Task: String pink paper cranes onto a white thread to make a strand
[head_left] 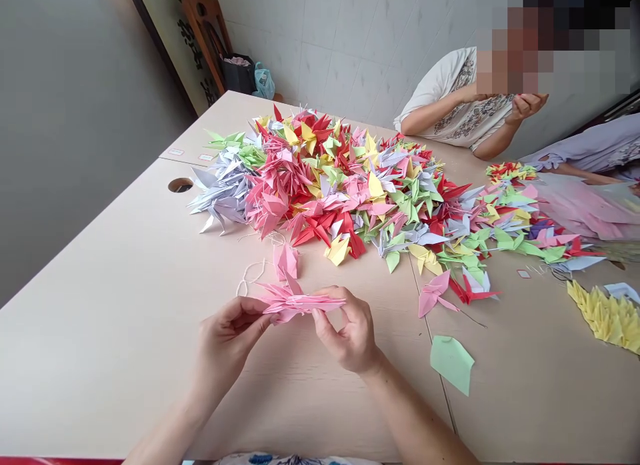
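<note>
Above the table's front part, both my hands hold a small stack of pink folded paper cranes point(295, 304). My left hand point(230, 332) pinches the stack's left end between thumb and fingers. At its right end, my right hand point(350, 328) grips with the thumb below and the fingers above. Just beyond the stack another pink paper crane point(287, 262) rests near a loose white string point(249, 276). Whether the string runs through the held cranes cannot be made out. To the right lie a single pink crane point(434, 293) with a thin wire or needle by it and a flat green paper piece point(453, 362).
A large heap of coloured paper cranes point(345, 185) spreads across the table point(100, 318). A round hole point(181, 185) is cut at the left. A yellow folded-paper string point(607, 315) lies far right. Across the table sits a person point(450, 108) with both hands raised; another sleeve point(590, 145) shows beside.
</note>
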Demonstrator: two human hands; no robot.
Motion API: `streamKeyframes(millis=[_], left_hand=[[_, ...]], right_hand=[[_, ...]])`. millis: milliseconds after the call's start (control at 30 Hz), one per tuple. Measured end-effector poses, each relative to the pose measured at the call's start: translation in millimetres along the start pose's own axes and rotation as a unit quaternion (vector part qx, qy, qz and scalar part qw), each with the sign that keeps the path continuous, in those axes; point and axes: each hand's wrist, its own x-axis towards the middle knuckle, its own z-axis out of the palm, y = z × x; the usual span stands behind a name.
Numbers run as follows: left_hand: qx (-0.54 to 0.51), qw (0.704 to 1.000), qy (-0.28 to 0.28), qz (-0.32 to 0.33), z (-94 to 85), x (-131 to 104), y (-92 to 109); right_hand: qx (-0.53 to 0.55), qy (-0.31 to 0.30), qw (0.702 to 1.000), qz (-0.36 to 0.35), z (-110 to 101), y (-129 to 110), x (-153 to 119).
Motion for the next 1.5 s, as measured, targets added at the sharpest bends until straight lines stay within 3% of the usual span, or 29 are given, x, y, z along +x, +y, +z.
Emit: streamKeyframes(millis=[167, 300, 400, 667, 933, 1200, 1367, 1500], left_hand=[[-0.083, 0.996, -0.022, -0.021, -0.5, 4, 4], [-0.165, 0.982, -0.086, -0.037, -3.2, 7, 2], [-0.195, 0.971, -0.132, -0.035, -4.6, 8, -2], [-0.232, 0.958, -0.169, -0.007, -9.9, 9, -6], [-0.248, 0.946, -0.206, -0.027, -10.8, 8, -2], [-0.221, 0.952, -0.206, -0.041, -7.0, 10, -2], [-0.187, 0.966, -0.178, -0.033, -9.3, 10, -1], [-0.15, 0.971, -0.174, -0.058, -17.7, 3, 1]], right_hand=[[0.145, -0.007, 0.984, 0.108, 2, 7, -1], [0.301, -0.031, 0.935, 0.186, 7, 12, 1], [0.353, -0.048, 0.911, 0.207, 8, 12, 1], [0.311, -0.036, 0.934, 0.171, 5, -3, 0], [0.233, -0.011, 0.965, 0.116, 5, -13, -4], [0.256, -0.033, 0.947, 0.193, 10, -9, -4], [0.22, -0.02, 0.961, 0.167, 9, -11, -1], [0.188, -0.028, 0.964, 0.185, 15, -12, -1]])
